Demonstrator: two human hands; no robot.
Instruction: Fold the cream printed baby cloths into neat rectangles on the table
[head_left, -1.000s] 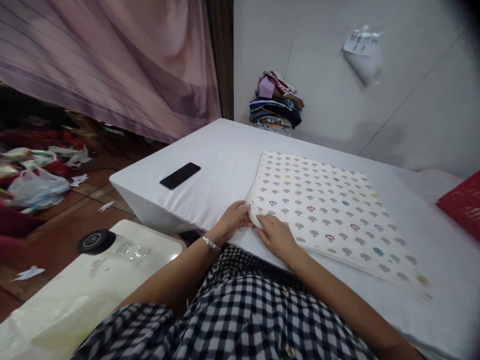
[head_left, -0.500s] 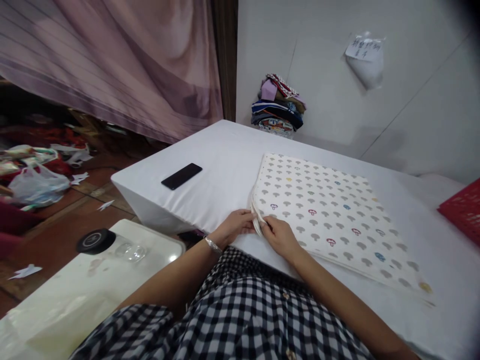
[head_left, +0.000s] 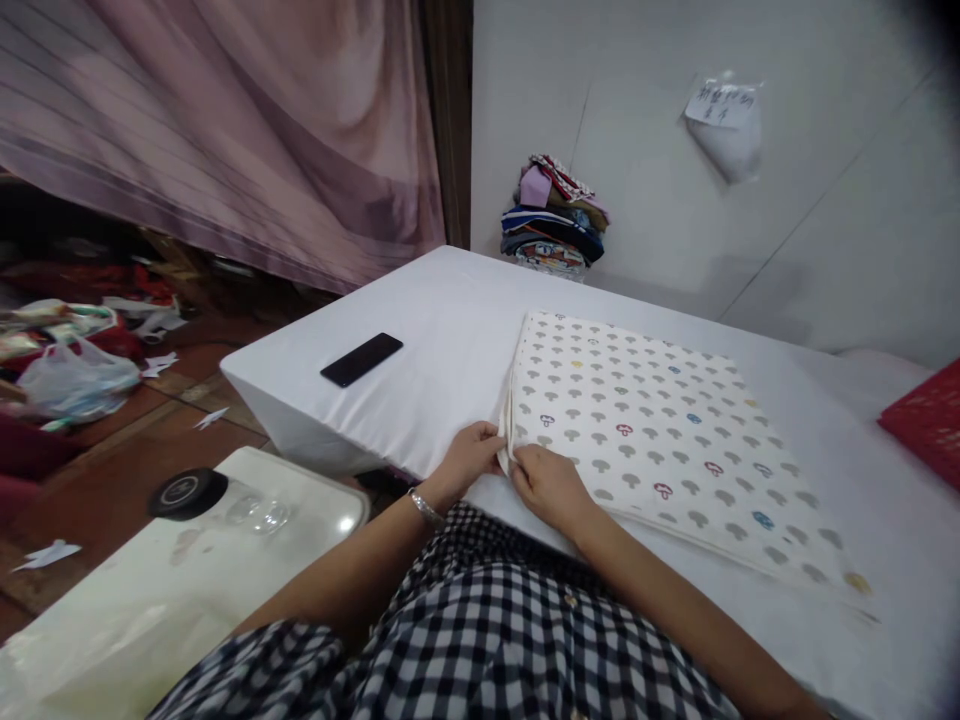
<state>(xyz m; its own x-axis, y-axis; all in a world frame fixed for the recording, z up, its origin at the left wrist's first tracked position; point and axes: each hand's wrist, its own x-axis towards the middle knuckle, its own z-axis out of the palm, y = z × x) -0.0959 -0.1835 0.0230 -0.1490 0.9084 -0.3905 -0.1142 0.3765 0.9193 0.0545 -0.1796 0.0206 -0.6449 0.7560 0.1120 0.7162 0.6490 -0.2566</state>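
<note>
A folded white cloth printed with small mushrooms (head_left: 660, 440) lies flat on a white-covered table (head_left: 450, 330). My left hand (head_left: 469, 458) and my right hand (head_left: 547, 485) meet at the cloth's near left corner. Both pinch the corner's edge between thumb and fingers, and the layers there are lifted slightly off the table. A silver bracelet sits on my left wrist.
A black phone (head_left: 361, 359) lies on the table's left part. A stack of folded clothes (head_left: 553, 215) stands at the far edge by the wall. A red basket (head_left: 926, 420) is at the right. A white stool with a black-lidded jar (head_left: 187, 492) stands at the left.
My right hand has gone from lying flat on the corner to pinching it, and the corner's edge has come up a little. The view has drifted slightly.
</note>
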